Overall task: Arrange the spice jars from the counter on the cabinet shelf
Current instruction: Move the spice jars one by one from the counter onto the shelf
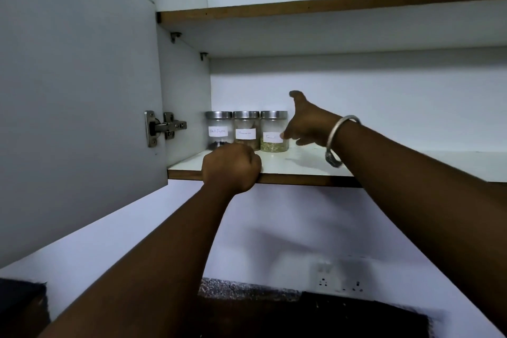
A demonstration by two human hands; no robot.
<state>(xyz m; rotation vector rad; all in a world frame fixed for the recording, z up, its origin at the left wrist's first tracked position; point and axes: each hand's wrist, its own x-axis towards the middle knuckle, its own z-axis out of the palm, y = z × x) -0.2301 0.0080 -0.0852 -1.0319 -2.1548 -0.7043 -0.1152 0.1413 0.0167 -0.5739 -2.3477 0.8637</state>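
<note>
Jars (246, 130) in a touching row at the back left of the lower shelf (301, 166), labels facing out for reading.
Right hand (310, 123), fingers spread, touches the third jar (273, 129), seemingly nudging it flush. Left hand (231, 166), a fist with nothing seen in it, rests on the shelf edge, probably as a brace. Labels: "Black Pepper"; perhaps "Cinnamon"; the third partly hidden.

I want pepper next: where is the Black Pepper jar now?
In the head view, the Black Pepper jar stands leftmost of three on the lower cabinet shelf, beside the middle jar, just behind the left hand.
</note>
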